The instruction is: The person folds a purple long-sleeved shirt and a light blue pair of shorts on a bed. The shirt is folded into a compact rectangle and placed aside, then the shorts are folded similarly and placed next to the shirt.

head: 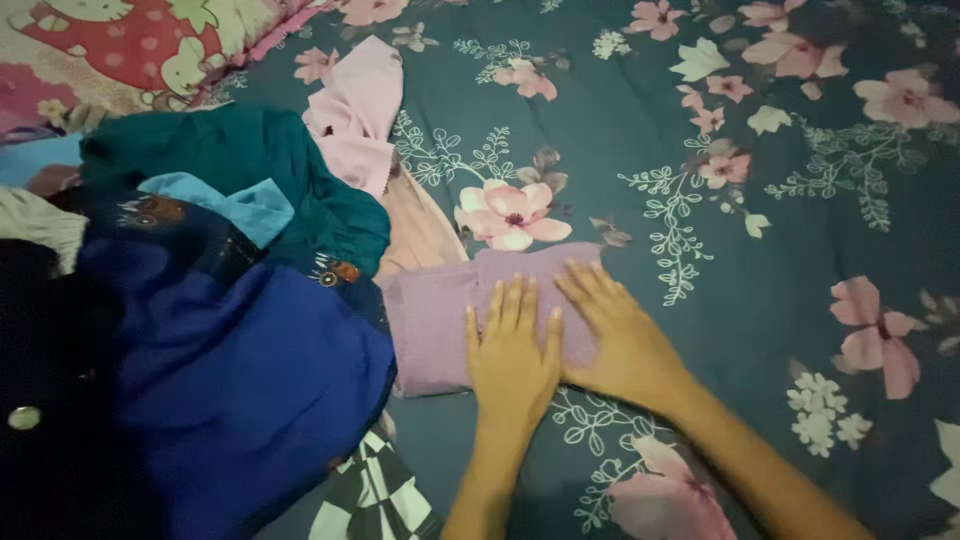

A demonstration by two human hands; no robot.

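Two bare hands pressed flat, side by side, on a folded rectangle of pale lilac cloth (470, 310). Left hand (512, 355) laid palm down with fingers straight and close together, pointing away from the body; right hand (618, 340) angled inward beside it, fingers spread, its edge just touching the left. Neither clenched nor gripping: both open and bearing down, seemingly to flatten the fold and keep its layers from springing apart. Lilac rectangle lying on the bed near the middle of the view, its left edge tucked against a heap of loose clothes.

Heaped there: a royal-blue garment (250, 390) uppermost and nearest, a dark teal garment (260, 160) behind it, a light blue scrap (235, 205) between the two, a pale pink piece (355, 110) draped further back, and a peach-coloured cloth (420, 235) just beyond the lilac fold. Black-and-white checked fabric (370, 495) poking out below the blue, close to the left forearm. Very dark clothing with a small round button (24, 417) at the far left.

Underneath everything, a dark teal bedsheet printed with large pink blossoms and white leafy sprigs (700, 130), soft and slightly rumpled. At the top left corner, a red-and-pink cartoon-patterned pillow or blanket (110, 45). Dim lighting; nothing of the room beyond the bed in view.
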